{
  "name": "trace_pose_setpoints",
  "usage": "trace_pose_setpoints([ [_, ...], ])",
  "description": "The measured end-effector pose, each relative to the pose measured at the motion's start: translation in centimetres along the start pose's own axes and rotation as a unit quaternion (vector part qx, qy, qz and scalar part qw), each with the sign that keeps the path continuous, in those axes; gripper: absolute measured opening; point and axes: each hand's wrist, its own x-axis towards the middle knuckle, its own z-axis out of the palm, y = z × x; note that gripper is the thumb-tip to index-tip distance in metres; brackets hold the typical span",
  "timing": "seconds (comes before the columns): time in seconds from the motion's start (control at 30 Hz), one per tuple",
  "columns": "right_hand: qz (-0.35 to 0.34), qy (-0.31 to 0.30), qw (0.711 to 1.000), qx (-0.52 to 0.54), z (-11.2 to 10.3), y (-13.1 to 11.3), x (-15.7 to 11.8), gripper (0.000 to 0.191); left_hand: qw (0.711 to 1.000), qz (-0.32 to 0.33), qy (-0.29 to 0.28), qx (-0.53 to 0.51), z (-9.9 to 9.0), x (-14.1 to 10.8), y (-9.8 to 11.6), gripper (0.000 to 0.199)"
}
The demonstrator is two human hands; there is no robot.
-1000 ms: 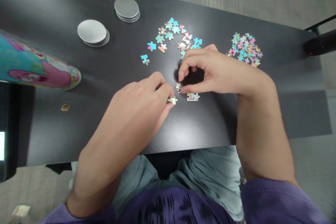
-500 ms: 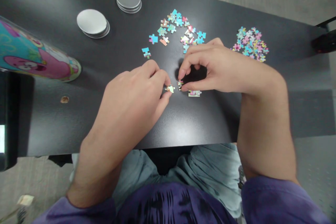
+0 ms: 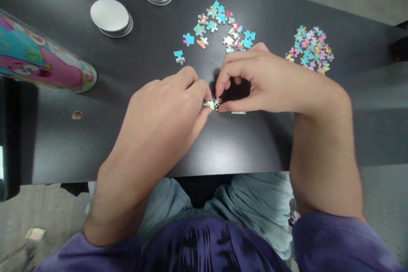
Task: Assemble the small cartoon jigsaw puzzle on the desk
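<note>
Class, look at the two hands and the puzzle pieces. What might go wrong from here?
The left hand and right hand pinch two small pieces close together; pressed while misaligned, a tab might bend. The right hand also partly hides another piece just below it, so it might nudge that one unseen.

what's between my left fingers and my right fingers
In the head view, a pale puzzle piece and a darker puzzle piece; whether they interlock is unclear.
</note>
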Motion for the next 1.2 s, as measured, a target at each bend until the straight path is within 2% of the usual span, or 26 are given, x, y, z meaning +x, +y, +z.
trace_pose_setpoints([
  [0.17, -0.025, 0.001, 1.0, -0.006, 0.0, 0.3, 0.4, 0.031, 1.0, 0.0, -0.003, 0.009, -0.1, 0.1, 0.0, 0.026],
  [0.33, -0.013, 0.0, 1.0, -0.01, 0.1, 0.4, 0.5, 0.033, 1.0, -0.008, -0.006, 0.013, 0.1, 0.4, -0.1, 0.021],
  [0.5, -0.042, 0.01, 0.999, -0.019, -0.7, 0.3, -0.5, 0.026, 1.0, -0.002, -0.011, 0.0, -0.1, 0.0, 0.0, 0.027],
  [0.7, -0.001, 0.026, 0.999, 0.022, -2.7, 0.7, -1.8, 0.014, 0.999, 0.031, 0.012, -0.007, 0.3, 0.0, -0.4, 0.032],
  [0.93, -0.038, -0.004, 0.999, 0.021, -1.5, 0.5, -1.1, 0.017, 0.998, 0.04, 0.024, 0.035, 0.4, 0.0, -0.1, 0.022],
  [1.03, -0.057, -0.009, 0.998, 0.018, -1.2, 0.4, -1.1, 0.018, 0.999, 0.035, 0.01, 0.027, 0.3, 0.0, 0.0, 0.023],
  [1.2, -0.042, 0.004, 0.999, 0.018, -1.6, 0.3, -1.4, 0.009, 0.999, 0.04, 0.001, 0.026, 0.3, 0.0, -0.1, 0.022],
])
